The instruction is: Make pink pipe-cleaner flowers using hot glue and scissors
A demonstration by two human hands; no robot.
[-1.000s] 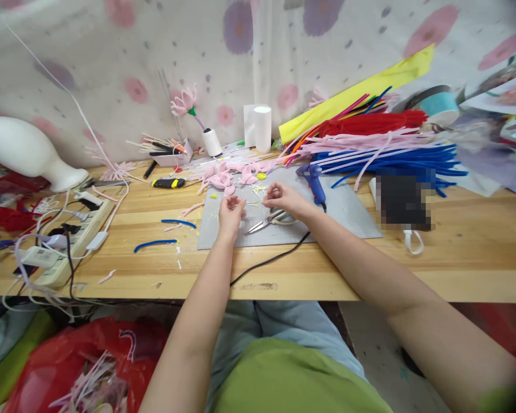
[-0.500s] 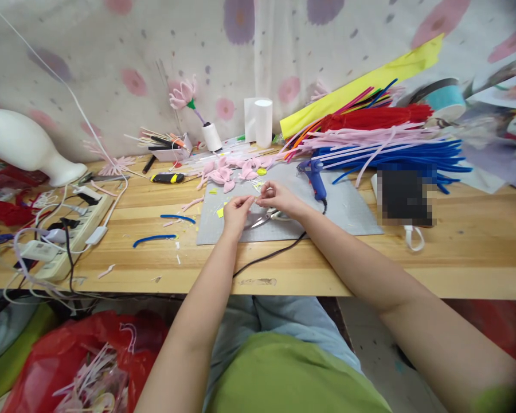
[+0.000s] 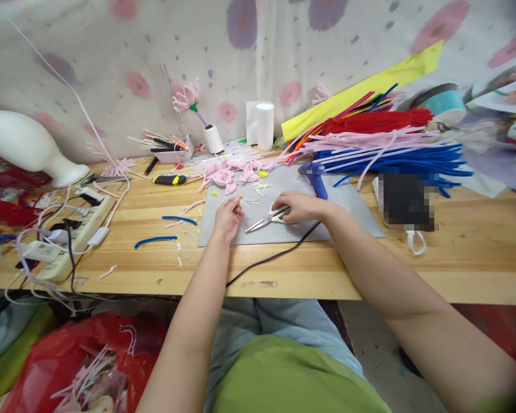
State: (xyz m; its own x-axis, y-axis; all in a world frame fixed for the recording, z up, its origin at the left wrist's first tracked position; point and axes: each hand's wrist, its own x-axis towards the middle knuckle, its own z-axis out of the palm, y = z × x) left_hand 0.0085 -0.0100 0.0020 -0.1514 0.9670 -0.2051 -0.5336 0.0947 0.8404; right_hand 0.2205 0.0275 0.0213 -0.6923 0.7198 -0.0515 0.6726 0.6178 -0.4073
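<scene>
My left hand point(image 3: 229, 219) is closed in a pinch around a few thin white flower stamens point(image 3: 251, 201) that stick out to the right of the fingertips. On the grey mat point(image 3: 215, 229), my right hand point(image 3: 298, 206) has its fingers curled over the pale handles of the scissors point(image 3: 264, 221). The blades point left toward my left hand and look slightly parted. More thin stamens point(image 3: 261, 188) lie in a loose pile behind both hands. Pink fuzzy petals point(image 3: 223, 176) sit at the mat's back left edge, with a small yellow piece point(image 3: 263, 173) beside them.
A blue glue gun point(image 3: 316, 180) stands behind my right hand, its black cord point(image 3: 275, 254) running across the front. Bundles of blue pipe cleaners point(image 3: 395, 158) lie at the back right. A utility knife point(image 3: 169, 179) and a power strip point(image 3: 79, 235) are on the left.
My hands have moved apart. The right one left the left hand's fingertips and came down to the right onto the scissors handles. The left hand shifted slightly left, still pinching the stamens.
</scene>
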